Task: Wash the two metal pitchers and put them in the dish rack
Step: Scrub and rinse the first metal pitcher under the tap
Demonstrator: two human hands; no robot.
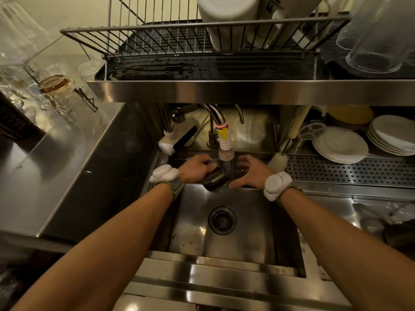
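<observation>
A dark metal pitcher [215, 181] lies tilted on its side over the sink [242, 239], its mouth end under the water running from the faucet nozzle [225, 151]. My left hand [195, 169] grips the pitcher from the left. My right hand [250, 172] curls around its mouth end from the right, thumb underneath, with the stream falling between both hands. The wire dish rack [202, 24] stands on the shelf above the sink. A second pitcher is not visible.
White containers [226, 16] stand in the rack and clear glass cups [375, 41] to its right. Stacked white plates [341, 145] and a bottle brush [278, 159] lie at the right on a perforated tray. Glasses [54, 86] crowd the left counter. A drain [222, 219] sits below.
</observation>
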